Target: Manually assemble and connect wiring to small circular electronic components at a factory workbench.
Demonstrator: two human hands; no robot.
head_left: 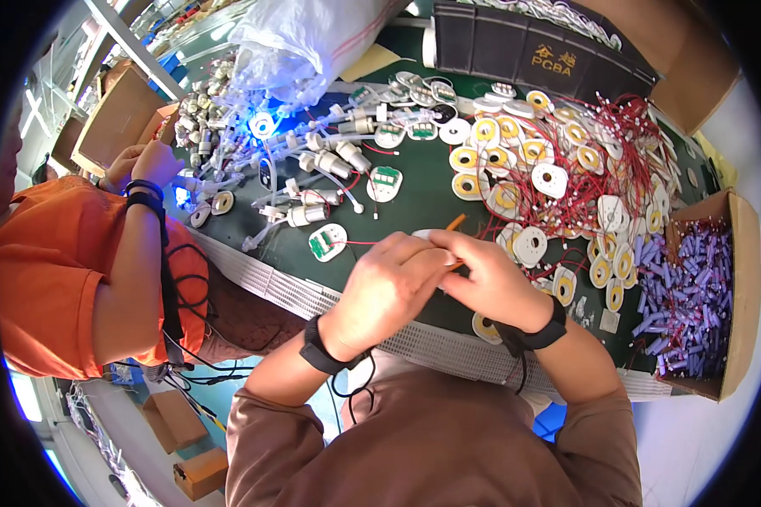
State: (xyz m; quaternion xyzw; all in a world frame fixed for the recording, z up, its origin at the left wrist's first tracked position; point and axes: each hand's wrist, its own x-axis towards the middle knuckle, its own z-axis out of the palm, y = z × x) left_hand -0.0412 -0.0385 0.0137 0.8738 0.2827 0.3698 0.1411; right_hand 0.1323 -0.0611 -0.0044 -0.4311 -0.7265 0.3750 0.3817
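My left hand (393, 287) and my right hand (500, 283) meet at the near side of the green table, fingers closed and fingertips touching. A thin orange stick (456, 223) pokes out beyond the fingers at my right hand. A pale edge of some part shows behind the left fingers; most of it is hidden, so I cannot make out its kind. Just left of my hands lies a white disc with a green circuit board (327, 242), its red wire running toward my left hand. White round discs with yellow rings (506, 196) and red wires are heaped beyond my right hand.
A cardboard box of purple cylinders (723, 372) stands at the right. Small pumps with clear tubes (334, 160) lie left of centre near a glowing blue light (263, 125). A black bin (516, 51) stands at the back. A co-worker in orange (59, 262) works at the left.
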